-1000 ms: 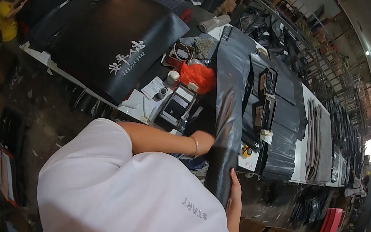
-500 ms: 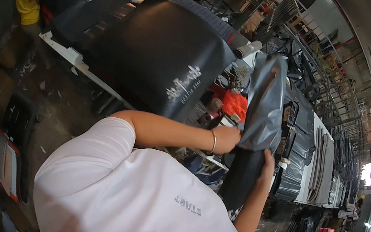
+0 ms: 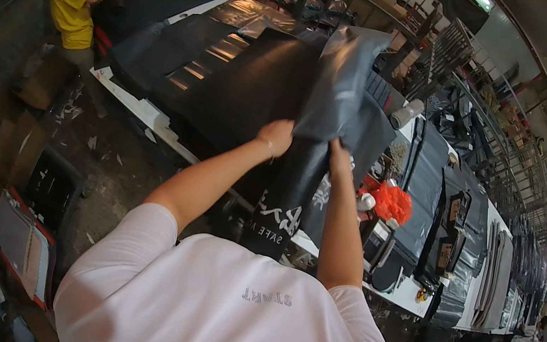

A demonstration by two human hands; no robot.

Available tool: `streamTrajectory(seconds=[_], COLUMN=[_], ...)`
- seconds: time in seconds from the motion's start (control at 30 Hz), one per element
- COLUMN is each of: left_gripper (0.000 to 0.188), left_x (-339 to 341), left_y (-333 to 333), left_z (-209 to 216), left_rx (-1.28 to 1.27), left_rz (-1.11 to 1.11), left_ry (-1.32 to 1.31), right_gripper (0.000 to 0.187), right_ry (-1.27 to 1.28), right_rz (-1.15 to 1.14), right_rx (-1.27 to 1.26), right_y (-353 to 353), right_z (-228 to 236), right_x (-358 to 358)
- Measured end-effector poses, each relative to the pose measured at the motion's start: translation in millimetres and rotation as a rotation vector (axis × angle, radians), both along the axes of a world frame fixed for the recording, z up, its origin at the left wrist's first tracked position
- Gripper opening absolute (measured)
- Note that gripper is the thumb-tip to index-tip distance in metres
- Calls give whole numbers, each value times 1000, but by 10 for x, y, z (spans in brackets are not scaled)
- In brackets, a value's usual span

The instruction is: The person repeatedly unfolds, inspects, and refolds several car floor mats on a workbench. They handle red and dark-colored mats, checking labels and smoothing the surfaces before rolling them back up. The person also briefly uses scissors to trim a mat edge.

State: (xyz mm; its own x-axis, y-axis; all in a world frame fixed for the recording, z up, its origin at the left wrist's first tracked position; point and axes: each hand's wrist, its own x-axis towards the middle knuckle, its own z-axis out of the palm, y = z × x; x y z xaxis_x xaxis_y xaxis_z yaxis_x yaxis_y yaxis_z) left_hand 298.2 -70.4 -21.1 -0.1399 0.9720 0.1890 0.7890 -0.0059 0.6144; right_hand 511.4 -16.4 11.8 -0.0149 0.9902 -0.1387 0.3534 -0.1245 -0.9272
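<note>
Stretched forward, left grip (image 3: pixel 277 137) and right grip (image 3: pixel 340 160) clamp the bag (image 3: pixel 336 91) around the roll (image 3: pixel 295 181); floor (image 3: pixel 120 182) shows past the counter (image 3: pixel 143 112) edge.

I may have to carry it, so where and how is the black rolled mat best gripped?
Probably best by the bare near length of the black rolled mat, from left and right together: its rounded sides are uncovered there, whereas the gray plastic bag covers the far end and looks loose.
</note>
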Motion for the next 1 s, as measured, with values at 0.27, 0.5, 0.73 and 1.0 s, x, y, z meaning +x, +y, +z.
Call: streamTrajectory(seconds=[0.27,0.5,0.73,1.0], left_gripper=[35,33,21,24], left_x=[-384,-124,-83,41], left_y=[-180,-40,-1333,-2043], left_z=[-437,-258,124,359], left_rx=[-271,-226,-265,-471], left_rz=[-38,-92,-322,-759], left_ry=[-141,-6,152,440], right_gripper=[42,21,14,40], right_ry=[-423,-847,-950,-584], right_rz=[-146,-10,515,898], right_rx=[304,375,426,99], right_y=[-285,224,-674,-2029], right_z=[-494,-246,-759,16], right_x=[175,116,955,727])
